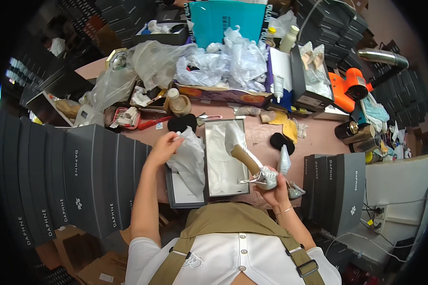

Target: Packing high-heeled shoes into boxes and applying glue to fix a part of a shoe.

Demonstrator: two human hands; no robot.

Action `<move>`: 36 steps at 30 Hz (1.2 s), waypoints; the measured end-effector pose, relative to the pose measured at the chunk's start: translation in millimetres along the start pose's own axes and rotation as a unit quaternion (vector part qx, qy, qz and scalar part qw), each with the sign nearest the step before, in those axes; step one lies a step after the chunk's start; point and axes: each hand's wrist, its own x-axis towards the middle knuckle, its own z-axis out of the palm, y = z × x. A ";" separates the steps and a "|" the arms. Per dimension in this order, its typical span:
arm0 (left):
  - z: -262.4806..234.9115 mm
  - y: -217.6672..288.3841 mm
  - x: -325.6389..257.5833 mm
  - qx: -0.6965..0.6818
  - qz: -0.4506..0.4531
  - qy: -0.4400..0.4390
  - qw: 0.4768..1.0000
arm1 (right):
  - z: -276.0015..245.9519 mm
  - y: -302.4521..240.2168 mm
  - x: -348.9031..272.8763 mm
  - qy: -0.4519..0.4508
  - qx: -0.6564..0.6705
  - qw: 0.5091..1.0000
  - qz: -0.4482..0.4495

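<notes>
My right hand [275, 192] is closed round the glittery silver heel end of a high-heeled shoe [248, 162]. Its tan insole faces up, and white paper covers the toe, which points away over the open shoe box [227, 187]. White tissue lines that box. On the left, my left hand [162, 151] pinches the upper edge of a sheet of tissue paper [188, 159]. The sheet hangs over the grey box lid [188, 198], beside the box. Just right of my right hand a second silver shoe [284, 161] rests on the table, partly hidden by that hand.
Stacked grey shoe boxes flank me at left [88, 180] and right [340, 190]. Across the back lie a carton of crumpled tissue [223, 95], a glue bottle [177, 102] and a box holding shoes [314, 97]. An orange heat gun [354, 85] stands at far right. Black round pads [281, 141] lie nearby.
</notes>
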 end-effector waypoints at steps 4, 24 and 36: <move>-24.2 42.8 -57.5 0.246 0.042 0.180 0.951 | -6.1 -13.4 2.7 0.021 0.207 0.978 0.031; 56.5 44.8 -86.1 0.221 0.324 0.042 0.919 | 17.6 30.0 -96.2 0.020 0.042 0.992 -0.116; 67.0 18.7 -154.0 0.237 0.241 0.110 0.935 | 57.4 43.8 -85.6 0.084 -0.181 0.976 -0.090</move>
